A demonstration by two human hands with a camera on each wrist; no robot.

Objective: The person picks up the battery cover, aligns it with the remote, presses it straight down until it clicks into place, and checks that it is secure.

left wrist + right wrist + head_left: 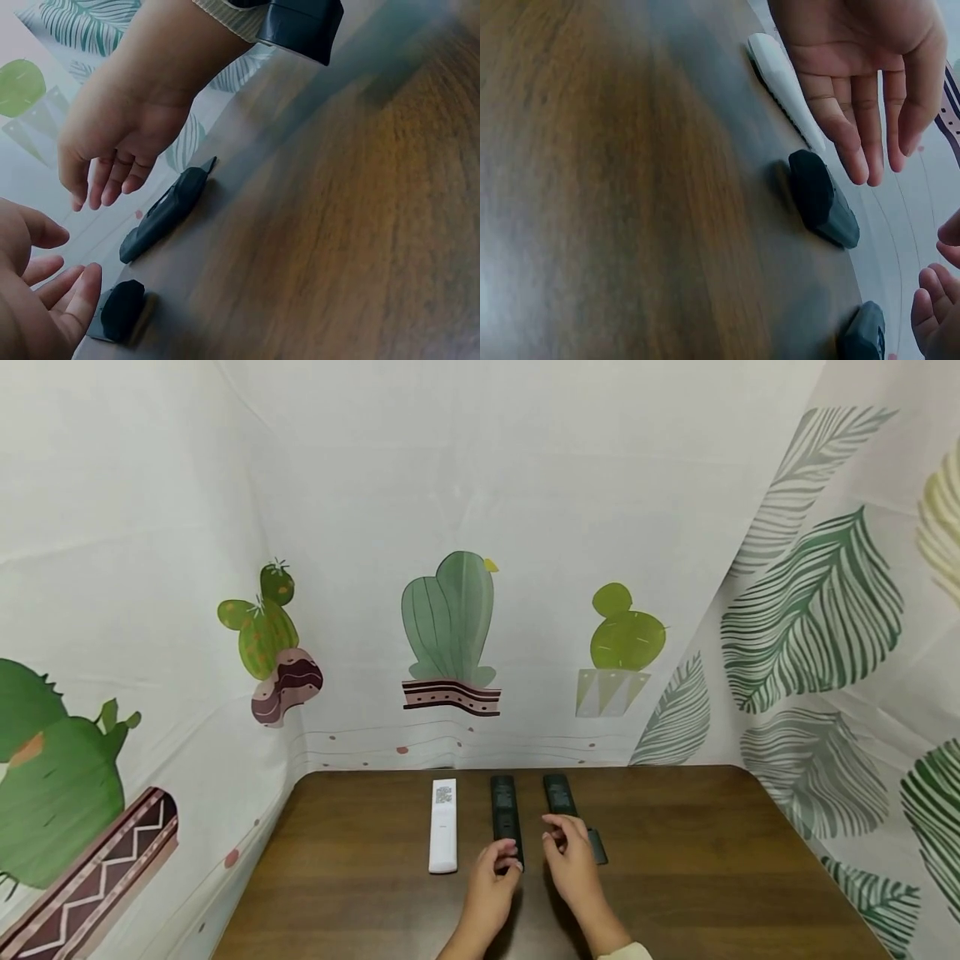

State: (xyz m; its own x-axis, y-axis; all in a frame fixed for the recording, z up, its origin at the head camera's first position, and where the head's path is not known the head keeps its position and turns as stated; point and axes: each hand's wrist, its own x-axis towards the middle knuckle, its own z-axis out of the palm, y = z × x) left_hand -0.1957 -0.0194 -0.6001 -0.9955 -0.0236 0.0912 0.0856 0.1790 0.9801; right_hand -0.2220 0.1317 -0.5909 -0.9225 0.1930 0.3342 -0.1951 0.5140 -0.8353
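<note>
Three remote controls lie in a row on the table, backs up: a white remote [443,827], a black remote [505,806] in the middle and another black remote [558,793] on the right. Close over the near end of the middle one is my left hand [491,885], fingers loosely bent with nothing between them. My right hand [576,864] hovers over the right remote's near end and hides it, its fingers bent and holding nothing. Beside that remote lies a flat dark piece [597,847], which shows as a thin edge [209,164] in the left wrist view.
The brown wooden table [345,860] ends at the back against a white cloth [345,527] printed with cactuses. More cloth with large leaves hangs along the right side. A dark wrist device [304,26] sits at the right sleeve.
</note>
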